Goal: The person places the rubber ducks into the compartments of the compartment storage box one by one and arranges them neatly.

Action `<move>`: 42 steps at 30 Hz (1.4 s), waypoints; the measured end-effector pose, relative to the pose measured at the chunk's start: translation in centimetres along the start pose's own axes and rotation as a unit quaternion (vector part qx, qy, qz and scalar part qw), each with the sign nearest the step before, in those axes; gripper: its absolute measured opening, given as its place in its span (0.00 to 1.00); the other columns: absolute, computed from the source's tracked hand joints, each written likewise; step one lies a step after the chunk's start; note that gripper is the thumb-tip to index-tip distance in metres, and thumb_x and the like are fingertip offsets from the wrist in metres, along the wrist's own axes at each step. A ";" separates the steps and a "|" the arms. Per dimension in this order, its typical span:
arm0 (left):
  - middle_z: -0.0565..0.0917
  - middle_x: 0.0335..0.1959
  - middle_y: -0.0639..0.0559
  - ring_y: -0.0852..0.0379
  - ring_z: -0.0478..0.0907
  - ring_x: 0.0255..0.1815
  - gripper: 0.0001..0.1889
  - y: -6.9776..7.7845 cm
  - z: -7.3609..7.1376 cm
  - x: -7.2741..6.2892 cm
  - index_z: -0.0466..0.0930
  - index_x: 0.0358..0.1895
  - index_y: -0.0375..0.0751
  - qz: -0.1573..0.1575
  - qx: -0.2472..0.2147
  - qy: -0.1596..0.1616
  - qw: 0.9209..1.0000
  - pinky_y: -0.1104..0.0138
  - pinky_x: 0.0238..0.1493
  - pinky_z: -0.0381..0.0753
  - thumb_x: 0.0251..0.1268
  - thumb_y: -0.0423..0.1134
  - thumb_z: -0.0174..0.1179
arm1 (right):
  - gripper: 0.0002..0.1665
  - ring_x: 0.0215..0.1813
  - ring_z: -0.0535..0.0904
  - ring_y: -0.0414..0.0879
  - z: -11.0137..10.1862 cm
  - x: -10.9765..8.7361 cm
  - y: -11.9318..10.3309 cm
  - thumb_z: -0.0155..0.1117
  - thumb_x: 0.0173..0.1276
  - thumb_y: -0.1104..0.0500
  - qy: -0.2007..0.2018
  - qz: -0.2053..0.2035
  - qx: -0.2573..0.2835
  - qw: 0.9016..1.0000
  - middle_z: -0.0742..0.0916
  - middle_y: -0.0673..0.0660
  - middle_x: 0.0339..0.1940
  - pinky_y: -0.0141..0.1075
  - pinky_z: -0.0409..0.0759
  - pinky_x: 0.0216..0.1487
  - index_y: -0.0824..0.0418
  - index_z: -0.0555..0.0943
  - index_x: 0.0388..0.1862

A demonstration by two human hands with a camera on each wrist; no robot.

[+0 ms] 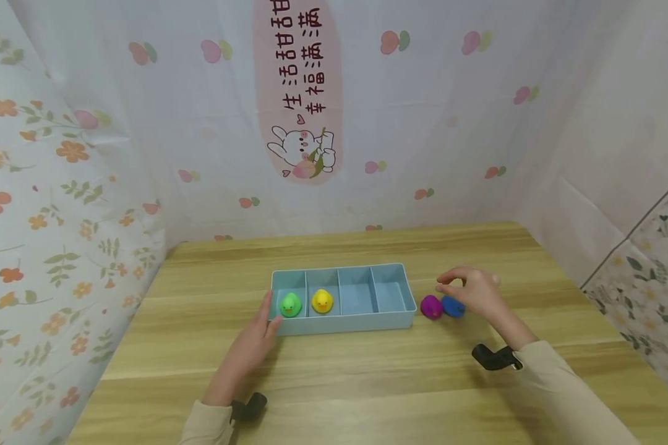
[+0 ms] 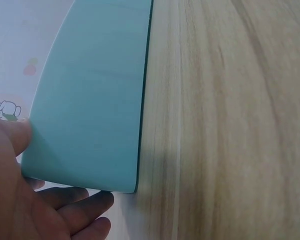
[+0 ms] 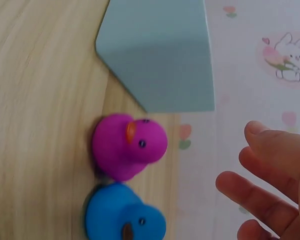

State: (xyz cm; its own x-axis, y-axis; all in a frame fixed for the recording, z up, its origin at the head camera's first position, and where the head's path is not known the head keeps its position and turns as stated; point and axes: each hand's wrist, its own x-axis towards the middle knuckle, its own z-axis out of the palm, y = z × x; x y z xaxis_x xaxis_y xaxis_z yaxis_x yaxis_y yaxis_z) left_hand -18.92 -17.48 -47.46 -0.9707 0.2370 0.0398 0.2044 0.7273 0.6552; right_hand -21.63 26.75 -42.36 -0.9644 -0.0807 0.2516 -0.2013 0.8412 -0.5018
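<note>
A long light-blue divided box (image 1: 345, 322) lies on the table. In its leftmost compartment is a green rubber duck (image 1: 291, 305), and a yellow rubber duck (image 1: 322, 301) sits in the compartment beside it. My left hand (image 1: 252, 343) holds the box's left end, thumb at the front corner's rim and fingers along the end wall (image 2: 80, 181). Right of the box, a purple rubber duck (image 3: 125, 147) and a blue rubber duck (image 3: 121, 215) stand side by side. My right hand (image 1: 475, 290) hovers near them, thumb and fingers apart with nothing between them.
The wooden table (image 1: 356, 383) reaches back to a printed cloth (image 1: 217, 123) hanging behind it. More patterned cloth (image 1: 61, 204) hangs along the left side. Each wrist carries a black camera mount (image 1: 492, 357). The box's two right compartments hold no ducks.
</note>
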 end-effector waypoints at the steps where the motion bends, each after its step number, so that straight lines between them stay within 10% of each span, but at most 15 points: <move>1: 0.56 0.74 0.33 0.35 0.59 0.71 0.35 0.0 0.0 0.0 0.39 0.77 0.37 -0.001 -0.001 0.000 1.000 0.44 0.70 0.59 0.77 0.49 0.41 | 0.09 0.31 0.70 0.46 -0.1 -0.1 0.2 0.71 0.59 0.55 0.000 0.001 -0.002 1.000 0.88 0.58 0.39 0.44 0.49 0.37 0.58 0.87 0.35; 22: 0.56 0.73 0.33 0.35 0.59 0.71 0.35 0.4 0.0 0.2 0.38 0.77 0.39 -0.012 0.005 -0.010 1.000 0.44 0.69 0.60 0.77 0.50 0.40 | 0.21 0.31 0.68 0.45 -0.3 -1.7 4.6 0.73 0.56 0.52 -0.072 0.020 -0.007 0.997 0.85 0.61 0.49 0.46 0.52 0.39 0.57 0.84 0.49; 32: 0.55 0.74 0.32 0.35 0.58 0.72 0.35 0.2 -0.1 0.1 0.38 0.77 0.38 -0.010 0.004 -0.009 1.000 0.44 0.70 0.58 0.78 0.49 0.40 | 0.29 0.57 0.74 0.69 1.1 -2.4 6.5 0.77 0.51 0.56 -0.086 0.004 0.026 0.996 0.82 0.67 0.54 0.55 0.58 0.43 0.60 0.81 0.54; 42: 0.56 0.73 0.32 0.35 0.58 0.72 0.34 0.3 0.0 0.2 0.38 0.77 0.37 -0.010 0.001 -0.005 1.000 0.44 0.70 0.58 0.77 0.48 0.41 | 0.28 0.59 0.71 0.69 1.9 -2.9 7.1 0.75 0.54 0.57 -0.065 0.012 0.023 0.998 0.81 0.67 0.56 0.52 0.58 0.41 0.59 0.81 0.55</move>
State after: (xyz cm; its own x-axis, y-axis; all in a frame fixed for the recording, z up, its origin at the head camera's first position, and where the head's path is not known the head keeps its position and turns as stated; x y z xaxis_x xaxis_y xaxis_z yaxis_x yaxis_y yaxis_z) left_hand -19.02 -17.24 -47.32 -0.9733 0.2288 0.0202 0.1859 0.7328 0.6546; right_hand -20.59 31.97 -48.22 -0.9826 -0.1319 0.1309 -0.1824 0.8189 -0.5441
